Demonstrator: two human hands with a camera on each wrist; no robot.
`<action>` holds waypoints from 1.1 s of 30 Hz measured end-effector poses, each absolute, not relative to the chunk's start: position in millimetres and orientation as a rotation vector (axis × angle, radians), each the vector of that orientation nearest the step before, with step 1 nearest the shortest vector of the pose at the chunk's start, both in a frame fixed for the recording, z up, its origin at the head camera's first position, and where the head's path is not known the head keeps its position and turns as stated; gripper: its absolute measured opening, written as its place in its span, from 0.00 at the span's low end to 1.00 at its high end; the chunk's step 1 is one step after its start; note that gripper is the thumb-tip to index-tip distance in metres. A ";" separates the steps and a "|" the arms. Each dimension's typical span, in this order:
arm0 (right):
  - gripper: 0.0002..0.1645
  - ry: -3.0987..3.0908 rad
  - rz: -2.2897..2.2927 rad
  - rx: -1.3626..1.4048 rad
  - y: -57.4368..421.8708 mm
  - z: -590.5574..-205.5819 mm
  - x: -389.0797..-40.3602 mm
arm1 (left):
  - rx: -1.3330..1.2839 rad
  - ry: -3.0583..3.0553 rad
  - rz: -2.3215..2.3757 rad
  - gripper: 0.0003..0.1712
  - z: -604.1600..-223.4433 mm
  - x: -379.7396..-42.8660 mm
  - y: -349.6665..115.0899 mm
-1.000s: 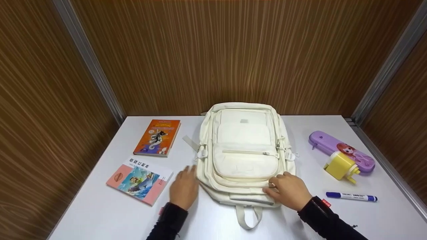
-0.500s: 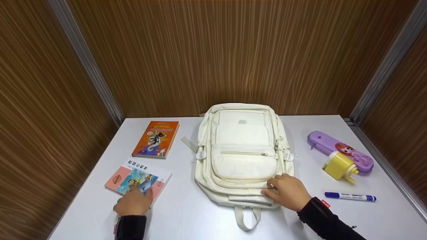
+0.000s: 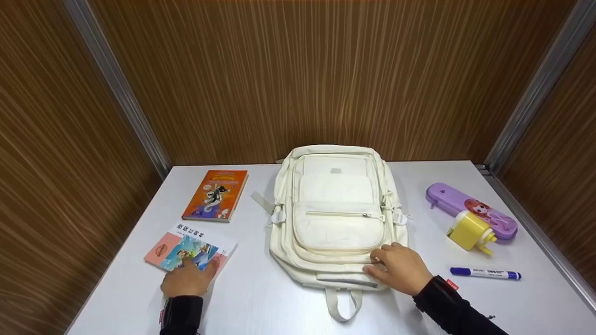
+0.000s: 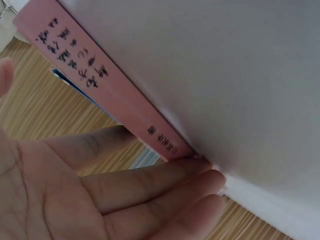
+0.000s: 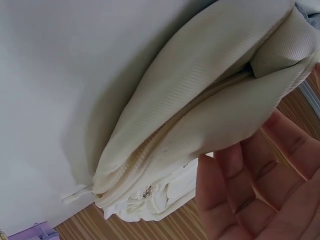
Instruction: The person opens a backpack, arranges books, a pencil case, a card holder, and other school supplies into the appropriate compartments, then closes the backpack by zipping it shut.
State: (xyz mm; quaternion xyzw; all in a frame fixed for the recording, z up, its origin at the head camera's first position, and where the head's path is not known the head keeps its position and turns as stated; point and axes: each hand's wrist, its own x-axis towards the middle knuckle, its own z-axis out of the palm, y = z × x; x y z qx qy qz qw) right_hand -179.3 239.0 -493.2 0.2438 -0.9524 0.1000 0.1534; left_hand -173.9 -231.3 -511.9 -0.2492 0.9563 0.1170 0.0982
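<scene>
My left hand [image 3: 185, 279] touches a thin pink storybook [image 3: 168, 245] at the front left, its index finger over the sea picture on the cover. In the left wrist view, the other fingertips reach the end of the pink spine [image 4: 107, 82], and the thumb stands apart at the frame's edge. A cream backpack [image 3: 342, 186] lies face up in the middle, its top handle loop [image 3: 343, 312] toward me. My right hand [image 3: 404, 269] pinches the fabric at its near right corner. In the right wrist view, the curled fingers hold the bag's pale edge [image 5: 230, 122].
An orange comic book [image 3: 216, 195] lies behind the pink one. To the right are a purple pencil case [image 3: 449, 197], a yellow crank pencil sharpener [image 3: 468, 231] overlapping its front, and a blue-capped marker [image 3: 485, 273]. Wood-grain panels [image 3: 298, 74] enclose the white table [image 3: 260, 307].
From the backpack's left side, my left hand has moved left onto the pink storybook and stays there. My right hand keeps its place at the bag's corner.
</scene>
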 end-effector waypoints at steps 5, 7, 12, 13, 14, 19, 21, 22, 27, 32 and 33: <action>0.16 -2.742 0.296 0.705 237.9 -493.9 -179.2 | -0.700 2.822 0.344 0.67 -513.2 -173.0 -240.9; 0.17 -2.751 0.294 0.714 237.7 -493.9 -179.1 | -0.707 2.811 0.369 0.67 -513.6 -172.2 -245.4; 0.19 -2.751 0.284 0.743 238.6 -493.2 -179.2 | -0.744 2.772 0.510 0.70 -512.9 -173.3 -252.9; 0.18 -2.743 0.288 0.764 239.0 -493.1 -179.5 | -0.753 2.768 0.555 0.70 -512.6 -174.0 -253.7; 0.17 -2.732 0.296 0.794 239.4 -492.9 -180.0 | -0.762 2.764 0.605 0.69 -512.2 -174.7 -254.2; 0.10 -2.654 0.348 0.954 241.6 -491.3 -183.1 | -0.770 2.759 0.875 0.65 -510.4 -179.0 -254.8; 0.08 -2.629 0.354 0.989 242.3 -490.2 -183.9 | -0.767 2.742 0.939 0.66 -509.2 -181.1 -254.5; 0.07 -2.620 0.354 0.999 242.4 -489.9 -184.2 | -0.765 2.731 0.957 0.66 -508.4 -181.9 -254.7; 0.05 -2.569 0.329 1.049 240.9 -488.2 -186.2 | -0.705 2.716 0.975 0.65 -504.9 -181.7 -262.6; 0.04 -2.558 0.323 1.053 241.2 -489.0 -187.8 | -0.672 2.638 0.978 0.66 -502.5 -180.5 -276.9; 0.04 -2.555 0.326 1.058 241.4 -489.1 -187.8 | -0.669 2.628 0.978 0.66 -502.7 -180.2 -279.1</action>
